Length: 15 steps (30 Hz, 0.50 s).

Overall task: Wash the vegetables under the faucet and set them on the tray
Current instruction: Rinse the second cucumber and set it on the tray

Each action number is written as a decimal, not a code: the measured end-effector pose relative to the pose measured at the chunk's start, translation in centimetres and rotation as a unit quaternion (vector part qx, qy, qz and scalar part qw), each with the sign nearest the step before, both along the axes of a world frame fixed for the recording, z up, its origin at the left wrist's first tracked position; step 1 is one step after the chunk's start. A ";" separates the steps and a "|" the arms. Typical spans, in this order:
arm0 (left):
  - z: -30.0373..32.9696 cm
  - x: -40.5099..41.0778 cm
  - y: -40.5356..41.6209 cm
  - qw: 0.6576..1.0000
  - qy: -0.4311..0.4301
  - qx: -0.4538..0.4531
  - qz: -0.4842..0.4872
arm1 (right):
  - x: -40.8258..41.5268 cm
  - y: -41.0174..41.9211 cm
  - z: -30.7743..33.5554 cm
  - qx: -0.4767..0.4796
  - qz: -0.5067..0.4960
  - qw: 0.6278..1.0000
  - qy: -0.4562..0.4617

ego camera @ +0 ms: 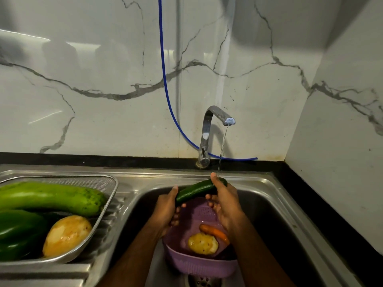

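- Both hands wrapped on cucumber [196,190]: left hand [165,210] gripping lower end, fingers curled under; right hand [224,204] clamped round upper end, thumb on top.
- Cucumber tilted, upper end just under water stream [221,150]; stream landing at right thumb / cucumber tip.
- Step in hand, by the look: rinse of cucumber, mid-wash. Task partly done – some veg already on tray, some still unwashed below.
- Next move prob. calls for: turning cucumber so whole skin gets water, then carry left of the hands to tray. Wet skin = slippery, so firm grip needed; free spot on tray tight.
- Directly below the hands: purple colander [199,264] in sink [269,204], holding potato [203,244] and carrot [215,233] touching each other. Far inside corner dark, contents there can't be told.
- Well left of left hand: mesh steel tray [103,206] on drainboard, holding long gourd [51,197] across back, green pepper [18,233] at front left, 2nd potato [66,235] front right against rim.
- Above and behind the hands: faucet [209,131], running; blue hose [165,79] down wall behind it.
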<state>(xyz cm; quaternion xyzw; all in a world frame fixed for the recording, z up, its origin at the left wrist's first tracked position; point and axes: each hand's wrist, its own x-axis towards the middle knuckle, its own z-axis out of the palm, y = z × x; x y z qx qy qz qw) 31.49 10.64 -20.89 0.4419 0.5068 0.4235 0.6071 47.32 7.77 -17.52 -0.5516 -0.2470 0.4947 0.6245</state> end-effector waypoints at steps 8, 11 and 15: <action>-2.2 1.1 0.3 0.967 0.203 0.099 -0.119 | 0.6 -1.0 -0.1 0.025 -0.007 0.978 -0.206; -2.8 1.3 0.4 0.953 0.262 0.071 -0.137 | 0.7 -0.9 0.0 0.029 -0.010 0.973 -0.228; -2.6 1.2 0.0 0.954 0.249 0.057 -0.154 | 0.4 -0.8 0.4 0.053 0.004 0.963 -0.266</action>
